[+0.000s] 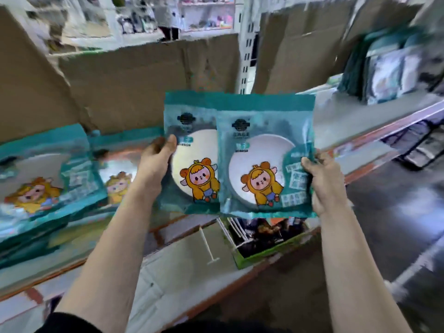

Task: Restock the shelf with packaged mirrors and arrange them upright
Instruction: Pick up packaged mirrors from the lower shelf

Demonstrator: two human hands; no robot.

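Two teal packaged mirrors are held up in front of the shelf, each showing a round white mirror and a yellow cartoon figure. My left hand [156,162] grips the left edge of the rear mirror pack [192,150]. My right hand [324,181] grips the right edge of the front mirror pack [264,169], which overlaps the rear one. More of the same mirror packs [45,174] lean on the shelf at the left, tilted back against cardboard.
Brown cardboard sheets [144,87] line the back of the shelf. The shelf board [182,267] runs below the hands, with a green box of dark items [266,236] on it. Other packaged goods [389,68] stand at the upper right. A person stands far off in the aisle.
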